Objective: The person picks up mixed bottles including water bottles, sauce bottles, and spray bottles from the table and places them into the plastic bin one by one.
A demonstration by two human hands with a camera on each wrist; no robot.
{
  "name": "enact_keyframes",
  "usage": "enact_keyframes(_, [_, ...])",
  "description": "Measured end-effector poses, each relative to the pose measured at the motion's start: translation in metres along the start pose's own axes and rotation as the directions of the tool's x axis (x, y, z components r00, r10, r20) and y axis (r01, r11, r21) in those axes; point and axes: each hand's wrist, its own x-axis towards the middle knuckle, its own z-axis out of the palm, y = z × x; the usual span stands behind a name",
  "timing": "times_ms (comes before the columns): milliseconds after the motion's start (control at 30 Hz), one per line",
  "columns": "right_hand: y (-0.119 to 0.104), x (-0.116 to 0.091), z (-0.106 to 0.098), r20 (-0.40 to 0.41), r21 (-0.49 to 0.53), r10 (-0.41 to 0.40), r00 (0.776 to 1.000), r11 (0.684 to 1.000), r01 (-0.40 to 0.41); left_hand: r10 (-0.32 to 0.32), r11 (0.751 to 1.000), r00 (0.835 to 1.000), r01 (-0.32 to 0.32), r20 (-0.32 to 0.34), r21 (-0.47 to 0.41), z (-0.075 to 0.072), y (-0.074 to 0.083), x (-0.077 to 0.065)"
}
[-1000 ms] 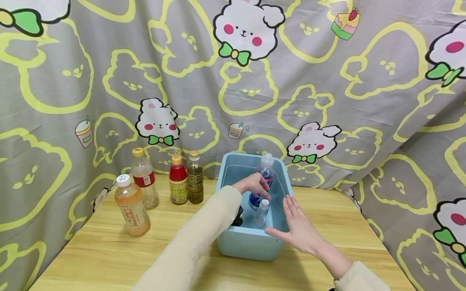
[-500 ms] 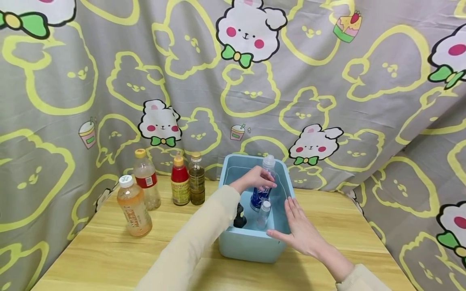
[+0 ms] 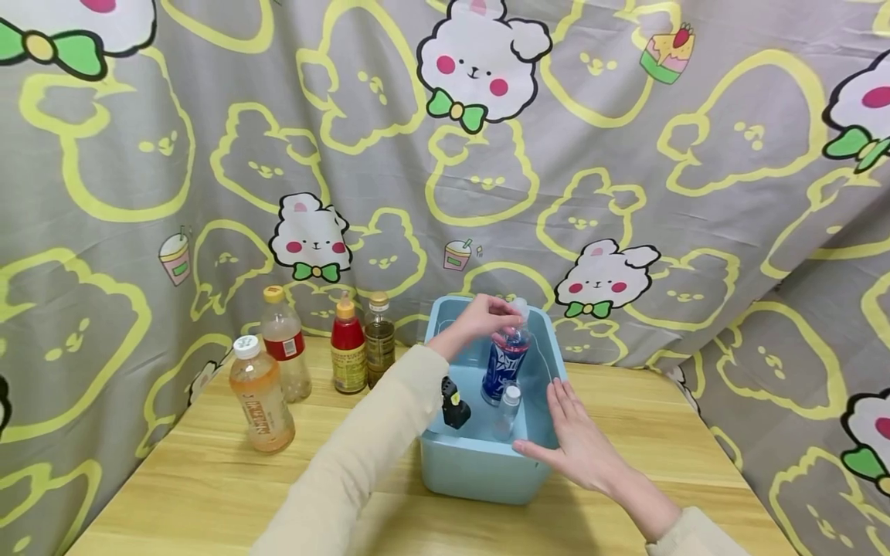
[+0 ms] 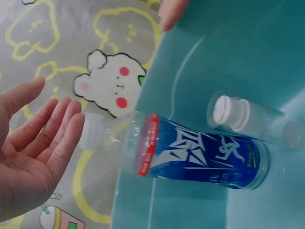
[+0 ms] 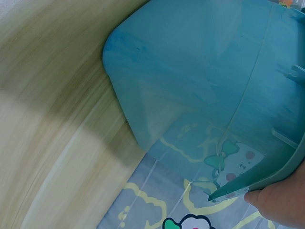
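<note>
Inside a light blue plastic bin stands a clear bottle with a blue label and whitish cap. My left hand is at its top. In the left wrist view the fingers of the left hand are spread and slightly bent, their tips close beside the cap. A smaller clear bottle with a white cap stands in front of the labelled one. My right hand rests on the bin's right front corner, fingers straight along the side and thumb on the front rim.
Left of the bin on the wooden table stand an orange drink bottle, a red-labelled bottle, a red sauce bottle and a dark sauce bottle. A black device shows below the left cuff. A patterned curtain hangs behind.
My left hand has risen from the middle of the blue-labelled bottle to its cap, uncovering more of the label. The right hand keeps its place on the bin.
</note>
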Motion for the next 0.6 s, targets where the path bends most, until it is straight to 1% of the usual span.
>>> enact_keyframes(133, [-0.001, 0.000, 0.000, -0.002, 0.007, -0.001, 1.000, 1.000, 0.001, 0.027, 0.999, 0.998, -0.028, -0.052, -0.024, -0.009, 0.005, -0.005])
enact_keyframes(267, [0.000, -0.001, 0.000, -0.007, 0.009, -0.002, 1.000, 1.000, 0.003, 0.044, 0.998, 0.989, -0.050, -0.139, -0.045, -0.016, 0.010, -0.013])
enact_keyframes(367, [0.000, -0.001, 0.001, -0.010, 0.010, -0.007, 1.000, 1.000, 0.007, 0.056, 0.997, 0.977, -0.065, -0.208, -0.039, -0.022, 0.012, -0.021])
enact_keyframes(467, [0.000, -0.001, 0.001, -0.009, 0.011, -0.006, 1.000, 1.000, 0.006, 0.071, 0.997, 0.960, -0.079, -0.269, -0.017, -0.027, 0.014, -0.031])
enact_keyframes(600, [0.000, -0.001, 0.001, -0.007, 0.016, 0.000, 1.000, 1.000, 0.000, 0.105, 0.994, 0.939, -0.110, -0.328, 0.003, -0.034, 0.014, -0.043])
